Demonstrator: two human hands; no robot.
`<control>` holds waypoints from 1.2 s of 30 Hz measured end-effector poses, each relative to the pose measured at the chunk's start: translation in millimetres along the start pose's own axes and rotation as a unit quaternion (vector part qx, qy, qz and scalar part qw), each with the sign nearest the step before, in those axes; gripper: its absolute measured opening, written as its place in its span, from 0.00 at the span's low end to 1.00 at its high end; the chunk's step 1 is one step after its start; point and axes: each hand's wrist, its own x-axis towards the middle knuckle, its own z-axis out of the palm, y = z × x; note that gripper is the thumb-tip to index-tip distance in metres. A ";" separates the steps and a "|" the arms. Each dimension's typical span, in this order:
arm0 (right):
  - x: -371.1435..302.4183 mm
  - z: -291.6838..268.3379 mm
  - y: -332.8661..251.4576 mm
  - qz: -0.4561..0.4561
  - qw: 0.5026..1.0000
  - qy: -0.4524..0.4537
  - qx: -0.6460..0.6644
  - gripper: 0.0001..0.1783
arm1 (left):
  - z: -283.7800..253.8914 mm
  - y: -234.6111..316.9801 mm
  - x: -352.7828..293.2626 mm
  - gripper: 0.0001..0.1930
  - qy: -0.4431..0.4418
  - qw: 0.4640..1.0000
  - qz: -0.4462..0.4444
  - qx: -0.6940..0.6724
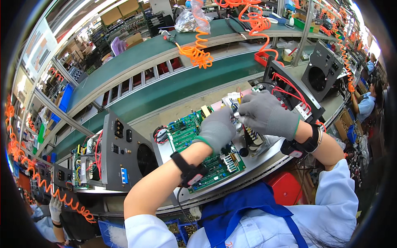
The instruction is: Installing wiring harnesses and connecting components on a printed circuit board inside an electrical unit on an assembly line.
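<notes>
Grey gloves cover both my hands, which meet above an open metal chassis point(167, 151). My left hand point(218, 129) is closed in a pinch over the edge of a green circuit board point(184, 138). Just right of it, my right hand point(269, 115) has its fingers pressed together. Something small and pale shows between the fingertips, too covered to name. Behind the fingers stands a white connector block with yellow wires point(233, 98). Beneath my right hand, a dark and silvery component point(253, 138) is partly hidden. White connectors point(230, 163) sit at the board's near end.
A dark panel with a round fan point(124, 153) stands at left. Another black panel with red wires point(291, 89) rises at right, near a further fan panel point(320, 68). Orange coiled hoses point(198, 56) hang over the green conveyor point(165, 93). A red stool point(285, 188) is below; co-workers are at both sides.
</notes>
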 end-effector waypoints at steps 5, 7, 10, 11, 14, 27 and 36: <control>-14.3 2.7 0.5 -0.024 0.991 0.016 0.127 0.12 | -47.1 -19.6 -25.6 0.24 -0.128 0.812 -0.080 -0.564; -13.2 -0.8 -5.9 -0.043 0.985 0.026 0.165 0.11 | -44.5 -23.9 -40.2 0.23 -0.135 0.743 -0.078 -0.651; -3.8 -4.1 -12.6 -0.048 0.974 -0.056 0.214 0.12 | -34.0 -12.6 -68.1 0.20 -0.027 0.780 -0.082 -0.619; 2.4 -3.7 -10.5 -0.044 0.974 -0.053 0.217 0.12 | -32.9 -1.6 -80.4 0.19 0.000 0.776 -0.087 -0.624; 26.4 -10.0 -13.4 0.111 0.843 -0.274 0.449 0.12 | -22.8 7.8 -114.5 0.17 0.003 0.767 -0.094 -0.635; 104.3 26.9 -25.0 0.015 0.918 -0.383 -0.101 0.18 | 28.4 9.9 -169.6 0.16 0.160 0.718 -0.107 -0.669; 111.3 21.9 -34.7 0.056 0.909 -0.403 -0.093 0.18 | 36.9 -6.3 -167.4 0.15 0.160 0.689 -0.123 -0.696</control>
